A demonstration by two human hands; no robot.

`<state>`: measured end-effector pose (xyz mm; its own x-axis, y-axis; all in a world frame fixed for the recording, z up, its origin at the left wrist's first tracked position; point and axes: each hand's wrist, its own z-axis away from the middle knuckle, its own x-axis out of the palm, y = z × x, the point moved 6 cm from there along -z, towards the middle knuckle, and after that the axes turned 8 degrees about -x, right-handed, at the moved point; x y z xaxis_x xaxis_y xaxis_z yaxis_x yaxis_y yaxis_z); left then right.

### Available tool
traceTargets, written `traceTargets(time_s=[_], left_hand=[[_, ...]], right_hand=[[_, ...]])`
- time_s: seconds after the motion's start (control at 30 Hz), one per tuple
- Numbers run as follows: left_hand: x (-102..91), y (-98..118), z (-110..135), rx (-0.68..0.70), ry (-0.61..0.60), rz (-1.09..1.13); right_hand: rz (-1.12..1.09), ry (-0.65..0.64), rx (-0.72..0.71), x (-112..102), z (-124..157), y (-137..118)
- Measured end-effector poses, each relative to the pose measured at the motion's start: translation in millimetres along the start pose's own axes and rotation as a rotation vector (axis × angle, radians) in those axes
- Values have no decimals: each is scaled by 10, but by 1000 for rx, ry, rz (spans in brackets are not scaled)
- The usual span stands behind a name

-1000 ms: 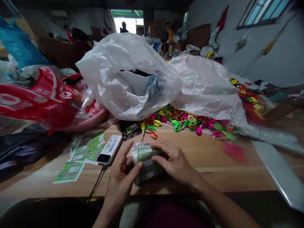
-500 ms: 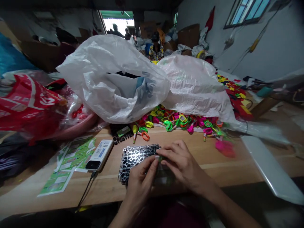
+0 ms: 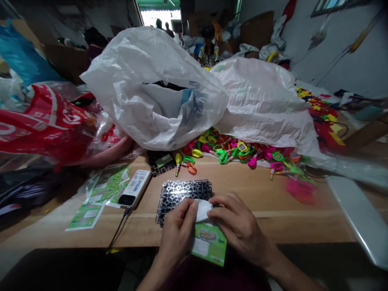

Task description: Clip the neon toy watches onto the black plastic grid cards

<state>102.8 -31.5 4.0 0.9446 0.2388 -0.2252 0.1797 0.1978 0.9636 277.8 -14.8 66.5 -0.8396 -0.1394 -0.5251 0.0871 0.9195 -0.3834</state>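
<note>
the left grip [image 3: 177,236] is closing on the upper part of a green printed card [image 3: 209,247], and a white flap [image 3: 203,210] is standing out from the card's far end, just beside the left thumb. the right grip [image 3: 239,226] is also closed, with its fingers pressing on the card's right edge, so both grips are holding the card between them, over the front edge of the desk [image 3: 273,220]. the card is looking thin and light, so it is probably bending and creasing easily, and the flap may tear. the better place to take hold seems to be the wider printed part, by its edges. the card's long axis is running from the person's body toward the far side of the desk, a little tilted, and the flap end is pointing at a black mesh sheet [image 3: 183,200] just ahead of the grips. to the left of the sheet, a white power bank [image 3: 135,188] and green printed sheets [image 3: 100,198] are lying, and colourful plastic toys [image 3: 230,151] are heaping under a white plastic bag [image 3: 121,81].
</note>
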Motion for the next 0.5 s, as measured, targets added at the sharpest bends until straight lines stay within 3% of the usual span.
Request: traceTargets(time_s=[0.07, 0.13, 0.2, 0.27, 0.37, 0.5], left_hand=[[-263, -92, -3, -10, 68, -2], [-645, -204, 7, -8, 157, -12], [-1031, -320, 47, -7, 204, -33], [-1284, -413, 114, -33, 162, -66], [-1259, -401, 256, -33, -28, -213], [-801, -147, 435, 193, -214, -399]], right_hand=[[-169, 48, 24, -104, -19, -32], [-349, 144, 110, -214, -30, 8], [-436, 287, 248, -288, -21, 136], [-407, 384, 425, -252, 4, 324], [-342, 331, 661, 55, 10, 610], [-356, 180, 741, 568, -99, 862]])
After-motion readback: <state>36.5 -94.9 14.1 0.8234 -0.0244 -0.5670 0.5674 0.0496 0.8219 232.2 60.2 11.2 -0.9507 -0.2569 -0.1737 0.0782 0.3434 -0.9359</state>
